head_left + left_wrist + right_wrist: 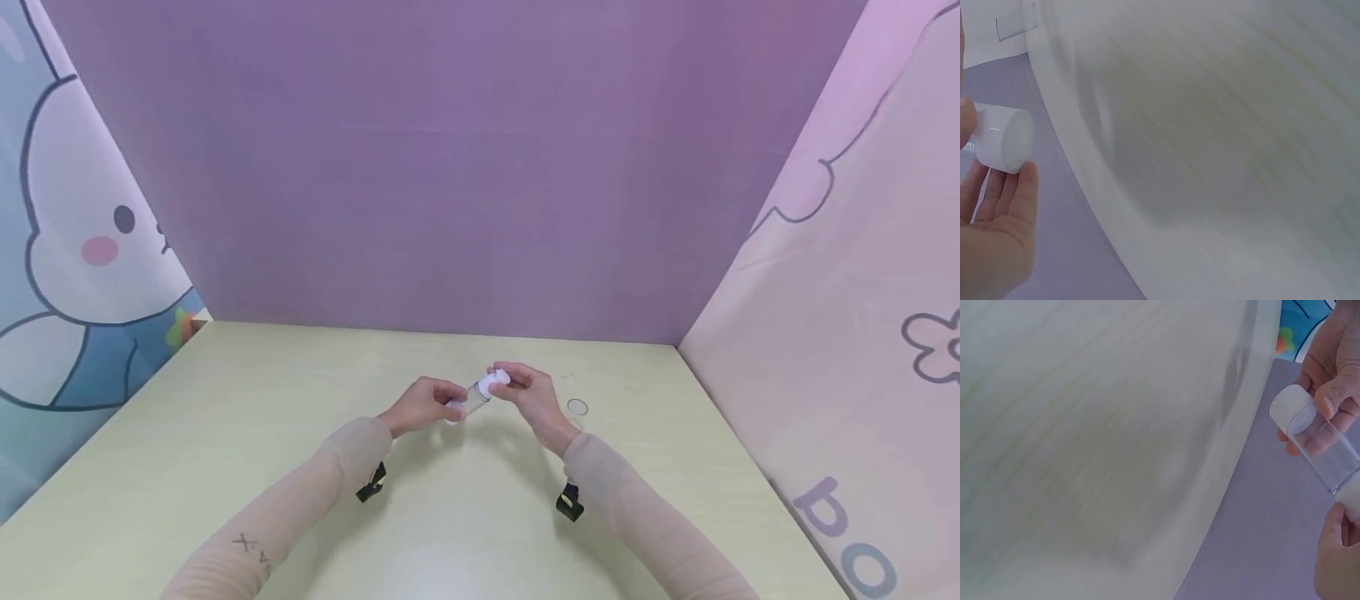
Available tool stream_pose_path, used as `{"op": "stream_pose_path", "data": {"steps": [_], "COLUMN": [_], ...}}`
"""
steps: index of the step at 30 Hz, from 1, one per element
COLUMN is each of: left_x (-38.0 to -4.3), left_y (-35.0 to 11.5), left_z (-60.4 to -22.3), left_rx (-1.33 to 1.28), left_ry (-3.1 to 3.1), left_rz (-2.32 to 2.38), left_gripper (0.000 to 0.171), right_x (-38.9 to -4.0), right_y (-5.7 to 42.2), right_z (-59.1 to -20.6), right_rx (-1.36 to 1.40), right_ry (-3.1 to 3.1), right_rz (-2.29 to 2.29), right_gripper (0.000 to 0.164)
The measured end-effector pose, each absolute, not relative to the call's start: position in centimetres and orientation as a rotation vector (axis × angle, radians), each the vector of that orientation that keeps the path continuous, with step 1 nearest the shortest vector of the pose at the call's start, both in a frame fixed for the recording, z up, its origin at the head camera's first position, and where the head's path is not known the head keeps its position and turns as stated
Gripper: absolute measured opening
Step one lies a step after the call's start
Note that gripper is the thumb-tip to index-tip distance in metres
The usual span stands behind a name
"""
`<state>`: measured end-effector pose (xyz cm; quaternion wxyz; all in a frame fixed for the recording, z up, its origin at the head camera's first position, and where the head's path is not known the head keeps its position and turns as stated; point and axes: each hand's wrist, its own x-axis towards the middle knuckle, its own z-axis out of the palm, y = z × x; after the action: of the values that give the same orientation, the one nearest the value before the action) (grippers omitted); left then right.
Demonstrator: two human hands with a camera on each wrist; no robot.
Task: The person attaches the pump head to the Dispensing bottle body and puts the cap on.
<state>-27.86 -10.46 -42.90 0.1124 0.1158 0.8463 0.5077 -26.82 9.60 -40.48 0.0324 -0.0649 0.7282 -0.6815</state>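
Observation:
A small bottle with a clear tube body and white ends is held slanted above the table, between both hands. My left hand pinches its lower left end, where a white cylindrical base shows in the left wrist view. My right hand grips the white upper end between thumb and fingers. Through the clear body in the right wrist view no contents can be made out. Only part of the right hand shows there, at the right edge.
On the pale table, a thin dark ring outline lies beside the right wrist. A purple panel stands behind, with printed cloth walls at both sides. Black wrist mounts hang under the forearms.

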Motion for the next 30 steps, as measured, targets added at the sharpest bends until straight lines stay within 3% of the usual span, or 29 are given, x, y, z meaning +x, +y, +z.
{"op": "stream_pose_path", "data": {"steps": [15, 24, 30], "left_x": [-27.6, -27.3, -27.4], "left_y": [-10.9, -11.4, -11.5], "left_z": [-43.4, -43.2, -43.2], "left_rx": [0.302, 0.282, 0.305], "left_ry": [2.487, 2.487, 2.481], "left_rz": [1.509, 1.539, 1.543], "left_gripper": [0.034, 0.032, 0.033], "right_x": [-26.2, -25.5, -25.5], "right_y": [12.4, 16.8, 20.8], "right_z": [-39.6, -38.2, -39.2], "right_rx": [-0.287, -0.321, -0.254], "right_ry": [2.309, 2.519, 2.583], "right_rz": [-1.934, -1.816, -1.751], "right_gripper": [0.05, 0.04, 0.05]}}
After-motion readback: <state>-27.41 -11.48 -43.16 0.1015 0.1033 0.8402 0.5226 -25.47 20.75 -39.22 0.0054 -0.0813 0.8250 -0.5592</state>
